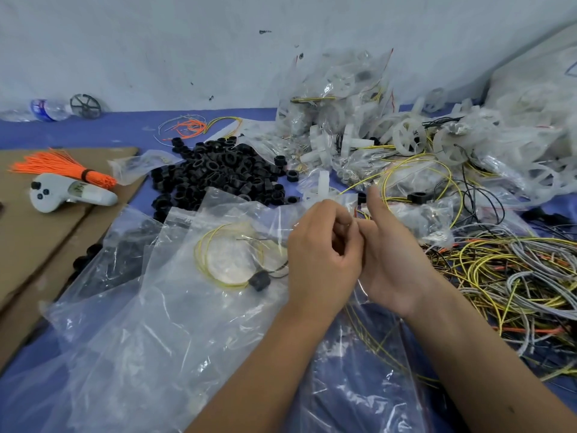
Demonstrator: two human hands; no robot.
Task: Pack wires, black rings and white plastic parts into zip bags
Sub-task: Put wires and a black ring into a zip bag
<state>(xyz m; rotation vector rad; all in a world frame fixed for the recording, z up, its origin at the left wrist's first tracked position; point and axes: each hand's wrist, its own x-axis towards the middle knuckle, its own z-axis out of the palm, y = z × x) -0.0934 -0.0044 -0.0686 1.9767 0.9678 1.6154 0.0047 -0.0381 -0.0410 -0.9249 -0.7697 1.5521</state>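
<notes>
My left hand [321,254] and my right hand [390,254] meet at the middle, both pinching the top edge of a clear zip bag [237,242]. Inside that bag lie a coiled yellow wire [203,254], a black ring [259,280] and a white plastic part [229,262]. Behind it a heap of black rings [218,173] covers the blue surface. White plastic wheels [407,137] lie at the back right. A tangle of yellow, grey and orange wires [512,282] spreads at the right.
Empty zip bags [140,339] overlap at the front left. Filled bags [337,98] pile against the wall. On cardboard [37,232] at the left lie an orange wire bundle [62,165] and a white controller [68,192]. A water bottle [46,109] lies far left.
</notes>
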